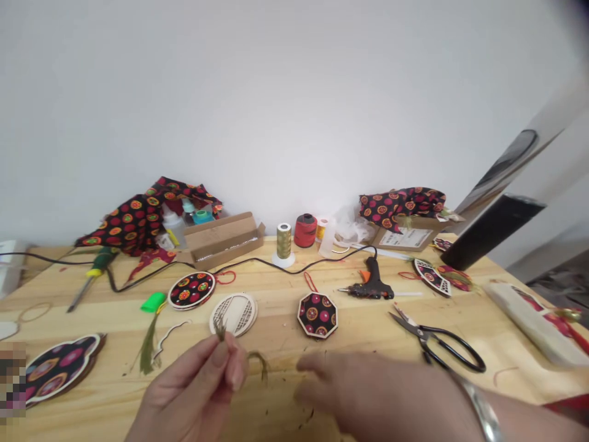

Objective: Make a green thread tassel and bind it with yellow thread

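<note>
My left hand (197, 387) is closed in a pinch on a bundle of olive-green threads (220, 329). The frayed ends stick up above the thumb, and more thread hangs out to the right of the fingers. My right hand (340, 383), smeared by motion, stretches in from the right with fingers apart and nothing seen in them. Behind the left hand lies a round wooden lattice piece (239, 313). An octagonal fabric-covered pendant (317, 314) with a red loop is just beyond the right hand. Black-handled scissors (437, 341) lie open to its right.
A glue gun (370, 282) trails a black cord across the table. Thread spools (284, 240) stand near the wall beside an open cardboard box (225, 239). On the left are a screwdriver (89, 279), a round pendant (191, 290) and a green tassel (148, 344).
</note>
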The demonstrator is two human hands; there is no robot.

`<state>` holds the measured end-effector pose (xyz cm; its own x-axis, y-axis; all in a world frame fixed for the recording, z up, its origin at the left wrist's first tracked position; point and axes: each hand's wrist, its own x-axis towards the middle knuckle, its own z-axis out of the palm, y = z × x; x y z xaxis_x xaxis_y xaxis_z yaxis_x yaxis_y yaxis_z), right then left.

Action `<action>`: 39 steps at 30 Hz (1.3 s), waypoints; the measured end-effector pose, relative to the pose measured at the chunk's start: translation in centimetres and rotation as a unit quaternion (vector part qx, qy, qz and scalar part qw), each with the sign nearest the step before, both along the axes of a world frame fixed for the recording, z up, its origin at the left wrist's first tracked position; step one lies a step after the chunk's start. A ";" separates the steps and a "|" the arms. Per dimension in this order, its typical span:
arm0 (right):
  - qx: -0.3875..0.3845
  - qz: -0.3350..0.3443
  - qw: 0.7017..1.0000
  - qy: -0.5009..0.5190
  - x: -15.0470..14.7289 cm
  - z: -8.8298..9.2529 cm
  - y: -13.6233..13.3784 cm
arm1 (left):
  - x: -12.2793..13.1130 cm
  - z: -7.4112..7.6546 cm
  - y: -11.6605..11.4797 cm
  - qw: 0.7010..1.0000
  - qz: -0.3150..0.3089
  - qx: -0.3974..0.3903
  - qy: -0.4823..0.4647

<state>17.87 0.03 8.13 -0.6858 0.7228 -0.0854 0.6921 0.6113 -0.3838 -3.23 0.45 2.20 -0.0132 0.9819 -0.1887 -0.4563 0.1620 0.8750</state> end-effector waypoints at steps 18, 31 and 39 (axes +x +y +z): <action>-0.175 -0.102 0.825 0.527 -2.9 -5.2 0.8 | 3.6 0.8 -0.7 0.999 -0.045 -0.010 0.019; -0.103 -0.213 0.865 0.442 -1.7 -6.5 -0.2 | 3.8 0.3 -0.5 0.998 0.027 -0.027 0.044; -0.135 -0.142 0.818 0.541 -3.0 -5.1 0.3 | 4.3 -0.1 -0.3 0.998 0.020 0.011 0.062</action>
<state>14.86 0.35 2.98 -0.2747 0.9207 0.2771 -0.0422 0.2763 -0.9601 1.02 0.11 2.06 -0.0739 0.9842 -0.1607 -0.3507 0.1252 0.9281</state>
